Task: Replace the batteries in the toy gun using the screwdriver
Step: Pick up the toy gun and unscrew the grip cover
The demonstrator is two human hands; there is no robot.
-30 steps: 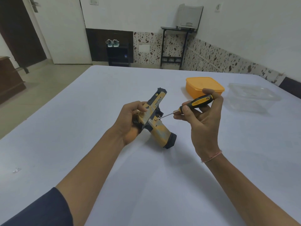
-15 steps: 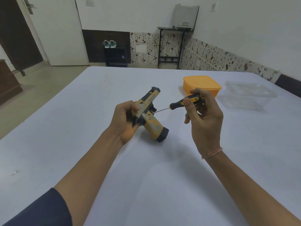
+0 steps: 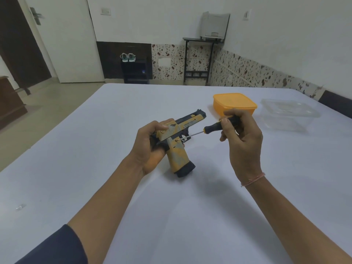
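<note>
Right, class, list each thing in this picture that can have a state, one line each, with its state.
toy gun: gripped by the left hand, in one piece.
screwdriver: gripped by the right hand, tip at the gun's side.
orange container: lid on, closed.
clear container: on the table, untouched.

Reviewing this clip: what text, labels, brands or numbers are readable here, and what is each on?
Toy gun, slide: one line of dark print, too blurred to read.
Same slide: a dark winged emblem, no letters legible.
Screwdriver, orange container, clear container: no text visible.
</note>
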